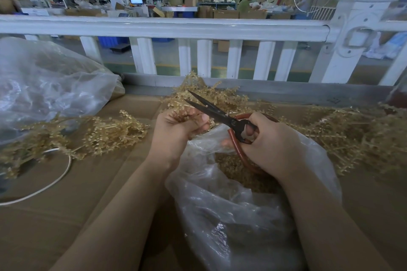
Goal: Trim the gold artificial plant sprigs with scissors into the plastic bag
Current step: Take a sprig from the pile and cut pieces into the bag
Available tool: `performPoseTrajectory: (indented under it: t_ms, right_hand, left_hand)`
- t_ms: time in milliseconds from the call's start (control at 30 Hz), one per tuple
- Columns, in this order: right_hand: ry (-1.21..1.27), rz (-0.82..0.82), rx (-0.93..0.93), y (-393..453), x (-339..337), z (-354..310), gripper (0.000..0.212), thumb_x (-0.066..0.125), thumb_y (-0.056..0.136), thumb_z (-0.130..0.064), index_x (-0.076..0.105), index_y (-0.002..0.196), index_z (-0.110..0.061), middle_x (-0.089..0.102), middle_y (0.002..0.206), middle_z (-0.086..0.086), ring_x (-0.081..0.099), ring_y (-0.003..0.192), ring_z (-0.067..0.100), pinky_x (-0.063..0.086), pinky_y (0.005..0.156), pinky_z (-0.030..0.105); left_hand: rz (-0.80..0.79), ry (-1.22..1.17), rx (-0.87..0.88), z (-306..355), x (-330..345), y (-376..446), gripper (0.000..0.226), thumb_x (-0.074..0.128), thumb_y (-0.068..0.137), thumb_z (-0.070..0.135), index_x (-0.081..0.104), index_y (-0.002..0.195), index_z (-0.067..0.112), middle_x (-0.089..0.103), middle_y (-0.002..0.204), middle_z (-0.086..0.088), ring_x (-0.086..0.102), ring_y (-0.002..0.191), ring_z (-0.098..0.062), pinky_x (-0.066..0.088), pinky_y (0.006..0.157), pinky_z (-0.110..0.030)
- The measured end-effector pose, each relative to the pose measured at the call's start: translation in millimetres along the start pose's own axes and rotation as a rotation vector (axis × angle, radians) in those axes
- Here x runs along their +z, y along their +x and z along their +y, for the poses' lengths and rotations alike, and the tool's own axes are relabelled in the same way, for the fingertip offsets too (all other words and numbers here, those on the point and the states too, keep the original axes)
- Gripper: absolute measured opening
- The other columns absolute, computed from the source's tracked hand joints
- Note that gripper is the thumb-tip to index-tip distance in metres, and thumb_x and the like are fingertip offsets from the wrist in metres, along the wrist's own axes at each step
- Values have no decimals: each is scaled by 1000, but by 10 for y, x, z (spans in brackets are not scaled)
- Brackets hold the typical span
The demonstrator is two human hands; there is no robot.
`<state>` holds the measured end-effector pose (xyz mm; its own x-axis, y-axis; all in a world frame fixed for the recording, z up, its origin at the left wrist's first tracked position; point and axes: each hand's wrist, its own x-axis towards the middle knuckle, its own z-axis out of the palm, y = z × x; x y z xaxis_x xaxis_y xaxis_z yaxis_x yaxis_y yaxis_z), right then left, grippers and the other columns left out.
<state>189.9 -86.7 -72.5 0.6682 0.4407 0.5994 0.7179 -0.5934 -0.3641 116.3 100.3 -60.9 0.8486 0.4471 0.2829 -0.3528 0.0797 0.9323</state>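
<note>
Near the middle of the frame we curl our left hand [178, 130] around a gold sprig [184, 114], knuckles up, forearm running in from the lower left. Our right hand [267, 141] grips the red handles of the scissors [217, 114], whose dark blades stand parted just beside the sprig. Below both hands the plastic bag [231, 215] lies open on the cardboard-covered bench [66, 215], holding gold cuttings. A second clear bag [44, 86] sits at upper left, with loose sprigs [105, 132] scattered beneath it.
</note>
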Motion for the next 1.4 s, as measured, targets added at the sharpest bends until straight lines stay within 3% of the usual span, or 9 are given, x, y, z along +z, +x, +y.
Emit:
performPoseTrajectory:
  t_ms: [133, 267, 367, 600, 867, 1100, 1233, 1300, 1400]
  right_hand:
    - [10, -20, 21, 3, -1, 14, 50, 41, 64, -94, 33, 69, -45, 44, 52, -21, 44, 45, -7, 22, 45, 12]
    - [35, -51, 38, 9, 1, 20, 48, 42, 64, -95, 39, 71, -47, 48, 56, -21, 55, 74, -16, 25, 46, 10]
    - [82, -116, 96, 24, 7, 22, 53, 43, 59, -98, 49, 83, -51, 57, 68, -27, 55, 65, -7, 35, 53, 13]
    - [64, -184, 159, 45, 8, 35, 47, 55, 60, -95, 48, 81, -52, 60, 71, -27, 55, 68, -6, 41, 56, 19]
    - [54, -156, 133, 29, -1, 27, 51, 44, 58, -99, 45, 80, -53, 57, 72, -34, 54, 68, -12, 33, 54, 15]
    - [-16, -162, 91, 48, -14, 2, 57, 35, 62, -99, 41, 87, -48, 50, 68, -30, 47, 61, -10, 29, 52, 13]
    - [-38, -170, 84, 59, -22, 0, 66, 32, 61, -99, 46, 95, -44, 52, 72, -28, 48, 64, -8, 30, 54, 14]
    - [-44, -161, 75, 53, -27, -8, 64, 33, 64, -97, 47, 96, -44, 52, 74, -28, 47, 65, -9, 29, 54, 13]
    - [-55, -150, 67, 44, -34, -20, 61, 32, 65, -95, 46, 96, -44, 51, 74, -28, 46, 65, -9, 30, 53, 14]
  left_hand:
    - [-14, -26, -14, 1, -6, 1, 7, 69, 83, -5, 68, 78, -1, 67, 72, -12, 66, 68, -19, 56, 72, -29]
    - [-26, -71, -38, 6, -1, 3, 7, 71, 80, 0, 65, 77, 3, 66, 74, -10, 65, 69, -19, 56, 73, -28]
    - [-35, -44, -43, -15, -6, 13, 6, 73, 78, 3, 68, 79, 6, 69, 73, -6, 66, 70, -18, 56, 73, -28]
    - [-31, -36, 7, -43, 16, 11, 12, 72, 79, 18, 71, 84, 8, 72, 78, -11, 70, 72, -24, 58, 73, -33]
    - [5, -68, 44, -59, -9, 40, 6, 63, 89, -2, 62, 95, -3, 71, 77, -6, 68, 70, -13, 53, 69, -21]
    - [26, -67, 21, -82, -23, 56, 6, 60, 90, -4, 65, 92, -4, 74, 91, -9, 70, 86, -19, 55, 84, -28]
    - [19, -87, 21, -72, -27, 55, 6, 64, 85, -1, 62, 90, -3, 71, 76, 5, 63, 70, -4, 47, 72, -14]
    - [0, -105, -7, -65, -28, 43, 20, 72, 79, 8, 65, 94, -4, 68, 84, -5, 58, 77, -16, 42, 80, -23]
    - [-30, -115, -60, -73, 0, 12, 9, 77, 75, 15, 73, 83, 11, 64, 87, -11, 49, 92, -27, 42, 83, -34]
